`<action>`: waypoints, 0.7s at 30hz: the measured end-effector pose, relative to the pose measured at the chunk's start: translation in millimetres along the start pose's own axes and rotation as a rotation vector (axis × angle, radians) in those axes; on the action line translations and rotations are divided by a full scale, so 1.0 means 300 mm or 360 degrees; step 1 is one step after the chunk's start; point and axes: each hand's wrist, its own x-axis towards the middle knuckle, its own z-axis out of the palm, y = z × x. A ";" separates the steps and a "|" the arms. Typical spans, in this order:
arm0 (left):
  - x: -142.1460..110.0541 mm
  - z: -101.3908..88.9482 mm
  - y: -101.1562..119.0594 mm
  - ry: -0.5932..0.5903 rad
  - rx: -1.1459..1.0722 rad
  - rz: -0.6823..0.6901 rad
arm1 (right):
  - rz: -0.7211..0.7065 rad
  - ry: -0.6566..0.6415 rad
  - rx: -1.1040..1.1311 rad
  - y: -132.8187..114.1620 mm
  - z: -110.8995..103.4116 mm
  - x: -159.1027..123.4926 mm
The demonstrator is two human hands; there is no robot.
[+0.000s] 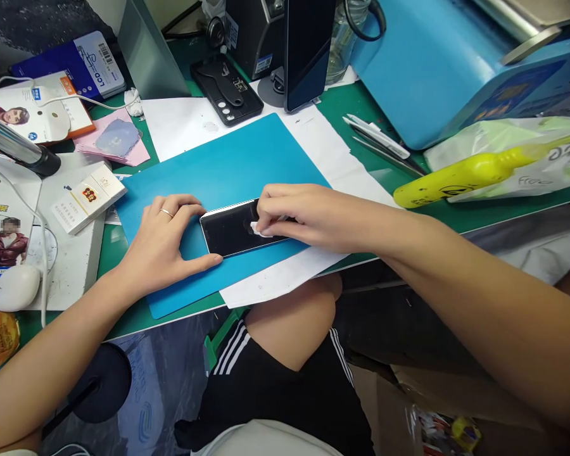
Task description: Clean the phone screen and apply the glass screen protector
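Note:
A smartphone [225, 234] with a dark screen lies face up on a blue mat [247, 155]. My left hand [168, 244], with a ring on one finger, rests at the phone's left end. Its thumb and fingers are spread around that end, touching the corners. My right hand [289, 215] is closed over the phone's right part, pinching a small white wipe [261, 230] pressed against the glass. The phone's right end is partly hidden under this hand.
Behind the mat lie a black phone case [227, 88] and a standing dark screen [308, 54]. To the left is a cigarette box [89, 197]. At right are a yellow bottle [456, 177], tweezers-like tools [380, 139] and a blue machine [432, 69]. White paper [275, 278] extends past the table's front edge.

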 end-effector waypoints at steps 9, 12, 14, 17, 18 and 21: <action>-0.002 -0.001 -0.001 0.0004 0.0022 0.0013 | 0.0024 -0.0048 -0.0093 -0.026 0.011 0.007; -0.001 -0.002 -0.002 0.0006 0.0017 0.0022 | 0.0028 -0.0038 -0.0086 -0.029 0.015 0.013; -0.001 -0.002 -0.002 0.0008 0.0021 0.0013 | 0.0035 -0.0034 -0.0100 -0.027 0.014 0.015; 0.000 -0.002 -0.001 -0.0004 0.0024 -0.0003 | 0.0038 -0.0042 -0.0140 -0.027 0.013 0.009; 0.000 -0.002 0.000 -0.0010 0.0020 -0.0004 | 0.0044 -0.0045 -0.0139 -0.027 0.013 0.005; -0.001 -0.002 0.001 -0.0015 0.0010 -0.0004 | 0.0062 -0.0035 -0.0116 -0.028 0.018 0.000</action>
